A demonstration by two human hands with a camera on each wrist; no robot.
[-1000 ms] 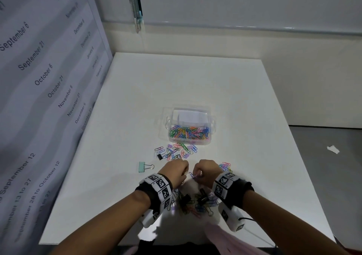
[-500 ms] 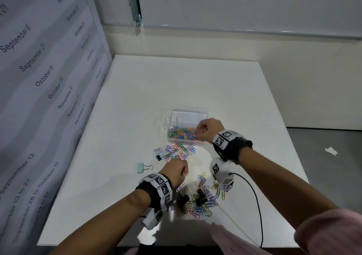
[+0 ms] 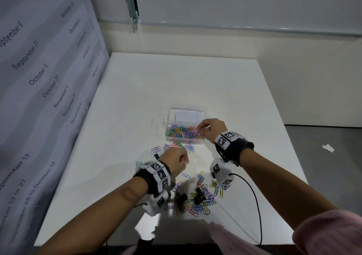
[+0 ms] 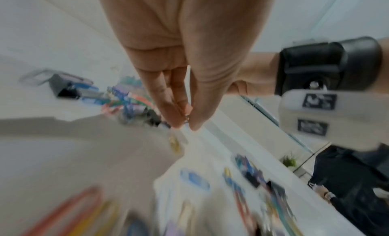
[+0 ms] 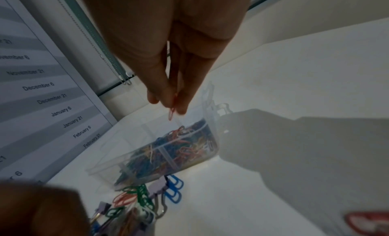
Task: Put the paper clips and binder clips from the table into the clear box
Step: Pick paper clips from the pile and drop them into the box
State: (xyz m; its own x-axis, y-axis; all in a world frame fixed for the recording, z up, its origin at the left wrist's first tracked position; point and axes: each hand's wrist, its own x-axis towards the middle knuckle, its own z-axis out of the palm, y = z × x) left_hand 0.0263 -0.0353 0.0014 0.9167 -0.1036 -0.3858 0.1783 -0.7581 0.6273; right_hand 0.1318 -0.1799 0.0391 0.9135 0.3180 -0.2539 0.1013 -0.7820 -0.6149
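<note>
Two hands work: the right hand [image 5: 168, 59] pinches a thin red wire paper clip [image 5: 171, 114] over the clear plastic box [image 3: 172, 117]; the left hand [image 3: 174, 159] pinches something small, blurred.

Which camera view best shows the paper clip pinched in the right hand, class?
The right wrist view: the red paper clip hangs from the right hand fingertips just above the clear box. The head view shows the hand over the box, the clip tiny. The left wrist view misses it.
</note>
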